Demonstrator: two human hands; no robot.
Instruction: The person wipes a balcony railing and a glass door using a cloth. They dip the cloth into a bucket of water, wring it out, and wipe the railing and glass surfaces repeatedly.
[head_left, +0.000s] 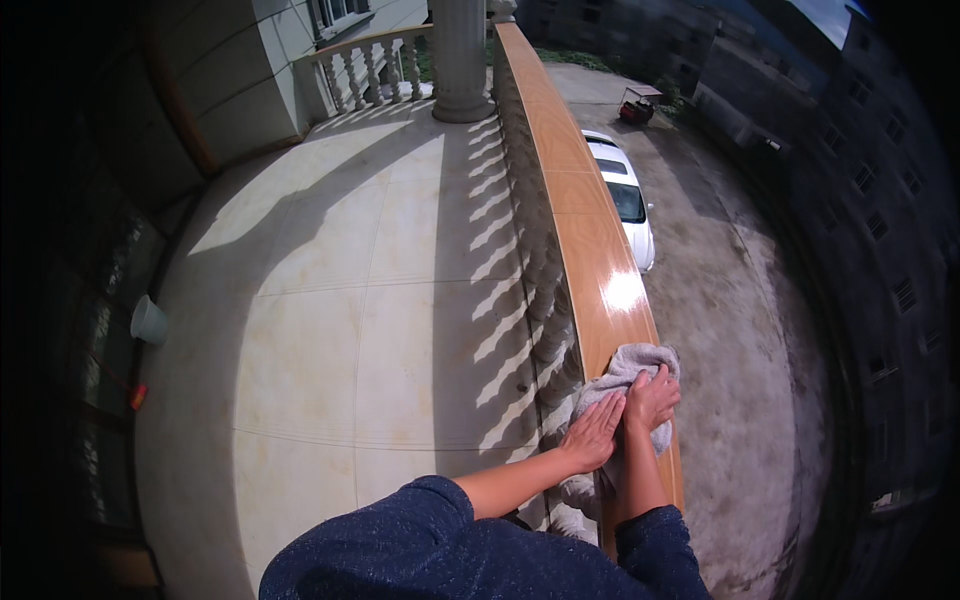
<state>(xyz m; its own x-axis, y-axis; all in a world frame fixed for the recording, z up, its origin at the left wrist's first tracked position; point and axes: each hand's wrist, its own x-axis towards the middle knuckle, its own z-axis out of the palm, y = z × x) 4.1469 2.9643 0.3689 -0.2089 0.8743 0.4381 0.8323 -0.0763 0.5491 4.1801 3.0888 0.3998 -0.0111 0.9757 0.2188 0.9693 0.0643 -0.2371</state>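
A light grey-pink cloth (636, 361) lies bunched across the tan, glossy top of the balcony handrail (585, 217), close in front of me. My left hand (595, 433) presses flat on the cloth's near left part, its fingers fairly straight and close together. Just right of it, my right hand (651, 399) has its fingers curled over the cloth near the rail's outer edge. The two hands nearly touch. Part of the cloth hangs past the rail's edge on both sides. Bright sun glares off the rail beyond the cloth.
Stone balusters (555, 326) stand under the rail, left of which runs a tiled balcony floor (300, 360). A column (463, 67) rises at the far end. By the left wall is a white bucket (149, 321). Below, outside the rail, a white car (626, 196) is parked.
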